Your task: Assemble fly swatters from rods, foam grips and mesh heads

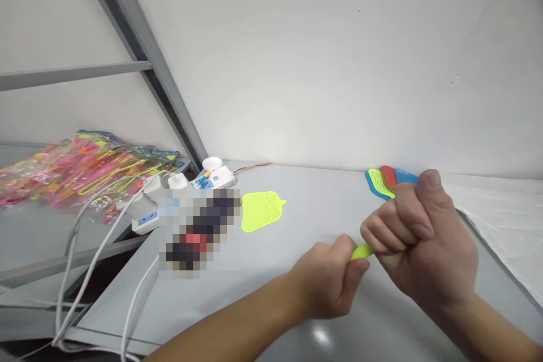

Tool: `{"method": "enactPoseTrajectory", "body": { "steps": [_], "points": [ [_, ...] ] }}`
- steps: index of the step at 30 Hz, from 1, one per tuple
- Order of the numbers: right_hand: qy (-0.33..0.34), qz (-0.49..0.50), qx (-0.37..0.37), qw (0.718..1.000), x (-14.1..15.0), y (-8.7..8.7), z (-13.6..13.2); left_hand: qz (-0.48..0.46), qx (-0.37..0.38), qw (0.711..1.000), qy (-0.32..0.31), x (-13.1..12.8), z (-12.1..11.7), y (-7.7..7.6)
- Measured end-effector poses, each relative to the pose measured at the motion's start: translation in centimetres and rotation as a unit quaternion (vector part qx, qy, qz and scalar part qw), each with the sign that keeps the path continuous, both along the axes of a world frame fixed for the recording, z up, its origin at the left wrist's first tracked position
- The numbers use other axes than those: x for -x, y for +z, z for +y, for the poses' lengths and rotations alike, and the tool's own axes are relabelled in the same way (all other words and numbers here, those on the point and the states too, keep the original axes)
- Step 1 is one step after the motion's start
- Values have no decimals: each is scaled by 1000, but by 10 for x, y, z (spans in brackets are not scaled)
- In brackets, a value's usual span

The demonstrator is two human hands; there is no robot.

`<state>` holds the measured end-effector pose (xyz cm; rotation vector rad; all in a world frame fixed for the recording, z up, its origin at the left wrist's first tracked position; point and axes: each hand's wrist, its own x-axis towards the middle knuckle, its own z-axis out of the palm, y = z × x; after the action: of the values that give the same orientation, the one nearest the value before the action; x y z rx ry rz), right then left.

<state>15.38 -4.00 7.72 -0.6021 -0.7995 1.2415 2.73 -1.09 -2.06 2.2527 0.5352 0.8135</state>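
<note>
My left hand (324, 280) and my right hand (424, 243) are both closed, side by side above the table. A short length of a yellow-green plastic stick (362, 251) shows between my two fists, and both grip it. The rest of it is hidden inside the fingers. Flat on the table, left of my hands, lies a yellow-green perforated fly swatter head (262, 211) with a short neck pointing right. Behind my right hand is a pile of blue, yellow-green and red fly swatter heads (384, 182), partly covered by that hand.
White power strips (218, 178) with plugs and looping white cables (91, 243) occupy the table's left side. A blurred-out patch (199, 232) hides something there. Bagged colourful items (97, 172) lie on a neighbouring surface beyond a metal frame (148, 62). White sheeting (504, 226) covers the right.
</note>
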Motion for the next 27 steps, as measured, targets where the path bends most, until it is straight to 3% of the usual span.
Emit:
{"method": "enactPoseTrajectory", "body": {
  "steps": [9, 16, 18, 21, 27],
  "points": [
    [-1, 16, 25, 1000, 0, -4, 4, -19, 60, 998, -12, -2, -3, 2],
    [-100, 43, 95, 990, -17, -3, 18, -30, 241, 970, 30, -5, -2, 18],
    [-150, 60, 93, 983, -27, 1, 17, -12, 216, 976, 30, -4, 0, 17],
    [-201, 82, 79, 973, -44, 6, 12, 21, 122, 992, 12, -3, 5, 10],
    [-171, 100, 94, 976, -62, 0, 11, 19, 42, 999, -29, -4, 11, -1]
  ]
}}
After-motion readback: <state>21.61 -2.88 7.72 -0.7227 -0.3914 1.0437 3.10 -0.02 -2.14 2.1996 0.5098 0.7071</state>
